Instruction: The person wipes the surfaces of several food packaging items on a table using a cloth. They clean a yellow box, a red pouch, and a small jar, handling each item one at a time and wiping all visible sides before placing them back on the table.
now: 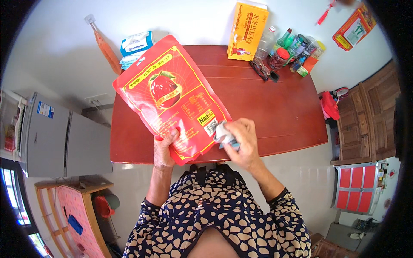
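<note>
A large red pouch (142, 99) with gold trim and a picture of a red fruit is held up at a tilt over the table's near edge. My left hand (164, 149) grips its lower left edge, the thumb lying on the printed front. Bunched in the closed fingers of my right hand (245, 141) is a crumpled white and light-blue cloth (223, 133). That cloth lies against the pouch's lower right edge, beside the barcode. What is inside the pouch cannot be seen.
On the reddish-brown table (275, 112), a yellow box (247, 32), several bottles and jars (282, 58) and eyeglasses (259, 69) stand or lie at the back right. Tissue packs (137, 45) are at the back left. A grey fridge (64, 137) stands left, wooden cabinets (365, 120) right.
</note>
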`<state>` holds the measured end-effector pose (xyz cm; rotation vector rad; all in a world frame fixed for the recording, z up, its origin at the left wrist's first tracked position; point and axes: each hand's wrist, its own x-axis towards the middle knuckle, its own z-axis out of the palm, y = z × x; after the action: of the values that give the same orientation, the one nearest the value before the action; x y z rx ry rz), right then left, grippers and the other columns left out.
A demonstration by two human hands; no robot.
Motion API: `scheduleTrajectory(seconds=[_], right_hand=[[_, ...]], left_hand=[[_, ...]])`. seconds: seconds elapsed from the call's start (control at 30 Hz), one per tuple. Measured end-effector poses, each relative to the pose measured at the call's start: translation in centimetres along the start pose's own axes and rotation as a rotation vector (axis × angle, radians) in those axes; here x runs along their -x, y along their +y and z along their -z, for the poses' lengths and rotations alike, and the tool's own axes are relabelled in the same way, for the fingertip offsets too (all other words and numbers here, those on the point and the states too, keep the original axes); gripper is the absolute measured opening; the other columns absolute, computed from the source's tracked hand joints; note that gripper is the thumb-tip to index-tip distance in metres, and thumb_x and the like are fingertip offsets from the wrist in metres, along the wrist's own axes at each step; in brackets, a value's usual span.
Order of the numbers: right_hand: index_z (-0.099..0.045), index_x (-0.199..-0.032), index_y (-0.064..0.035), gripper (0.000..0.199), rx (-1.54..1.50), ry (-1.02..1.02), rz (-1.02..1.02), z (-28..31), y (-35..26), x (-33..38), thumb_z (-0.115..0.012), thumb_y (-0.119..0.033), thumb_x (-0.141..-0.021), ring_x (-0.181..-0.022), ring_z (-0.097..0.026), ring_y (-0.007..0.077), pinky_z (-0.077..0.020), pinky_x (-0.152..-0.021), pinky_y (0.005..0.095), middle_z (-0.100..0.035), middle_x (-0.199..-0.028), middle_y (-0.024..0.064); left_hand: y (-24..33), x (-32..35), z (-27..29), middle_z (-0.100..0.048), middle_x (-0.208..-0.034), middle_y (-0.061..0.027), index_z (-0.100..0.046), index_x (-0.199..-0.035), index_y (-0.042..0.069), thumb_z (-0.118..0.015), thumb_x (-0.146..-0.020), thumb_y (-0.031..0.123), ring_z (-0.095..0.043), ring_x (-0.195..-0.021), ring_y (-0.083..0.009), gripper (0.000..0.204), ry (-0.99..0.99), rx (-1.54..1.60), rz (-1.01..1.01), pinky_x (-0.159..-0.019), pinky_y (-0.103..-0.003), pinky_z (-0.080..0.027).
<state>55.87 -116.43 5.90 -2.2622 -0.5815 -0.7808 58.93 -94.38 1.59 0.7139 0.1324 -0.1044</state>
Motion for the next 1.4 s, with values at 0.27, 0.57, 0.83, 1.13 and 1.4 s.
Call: scheduleTrajectory(seconds=[0.27,0.57,0.83,1.13,1.4], right_hand=[[-0.059,-0.113,-0.0104,0.056,0.164,0.114,0.125,-1.6,-2.7,-2.2,-0.079,-0.007,-0.061,-0.100,-0.052,0.0289,-0.0414,-0.085,0.0392,-0.059,-0.109,0.0098],[-0.063,-0.117,-0.0153,0.055,-0.047,0.046,0.100,-2.7,-2.3,-1.3,-0.079,-0.013,-0.064,-0.101,-0.053,0.0260,-0.0418,-0.084,0.0405,-0.057,-0.115,0.0091],[-0.068,-0.109,-0.0202,0.041,0.001,-0.122,0.323,-4.9,-3.7,-1.2,-0.071,-0.014,-0.069,-0.103,-0.051,0.0221,-0.0419,-0.078,0.0340,-0.056,-0.115,0.0032],[-0.070,-0.106,-0.0216,0.048,-0.145,-0.244,0.356,-4.8,-3.1,-2.9,-0.078,-0.011,-0.061,-0.098,-0.052,0.0238,-0.0429,-0.082,0.0380,-0.059,-0.115,0.0009],[-0.070,-0.105,-0.0217,0.044,-0.099,-0.328,0.423,-4.6,-3.0,-4.7,-0.076,-0.014,-0.063,-0.100,-0.052,0.0216,-0.0424,-0.085,0.0367,-0.061,-0.116,-0.0033]], left_hand=[[-0.1,0.1,-0.6,-0.065,-0.107,-0.0098,-0.054,-0.118,0.001,-0.071,-0.080,0.004,-0.065,-0.094,-0.0186,0.042,-0.005,-0.040,0.041,-0.084,-0.035,-0.055],[-0.4,0.1,-1.4,-0.062,-0.112,-0.0113,-0.050,-0.122,0.003,-0.064,-0.090,0.018,-0.065,-0.093,-0.0204,0.038,0.033,0.079,0.038,-0.080,-0.036,-0.057],[-0.8,0.8,-0.8,-0.059,-0.118,-0.0150,-0.044,-0.131,0.004,-0.030,-0.096,0.060,-0.061,-0.104,-0.0230,0.067,-0.037,-0.159,0.135,-0.088,-0.037,-0.052],[0.7,1.0,-1.8,-0.059,-0.118,-0.0133,-0.043,-0.133,0.003,-0.021,-0.097,0.059,-0.061,-0.104,-0.0197,0.070,-0.004,-0.202,0.245,-0.090,-0.035,-0.051],[0.2,1.3,0.0,-0.056,-0.121,-0.0178,-0.037,-0.136,0.002,-0.003,-0.086,0.073,-0.058,-0.110,-0.0255,0.094,-0.190,-0.196,0.340,-0.094,-0.039,-0.051]])
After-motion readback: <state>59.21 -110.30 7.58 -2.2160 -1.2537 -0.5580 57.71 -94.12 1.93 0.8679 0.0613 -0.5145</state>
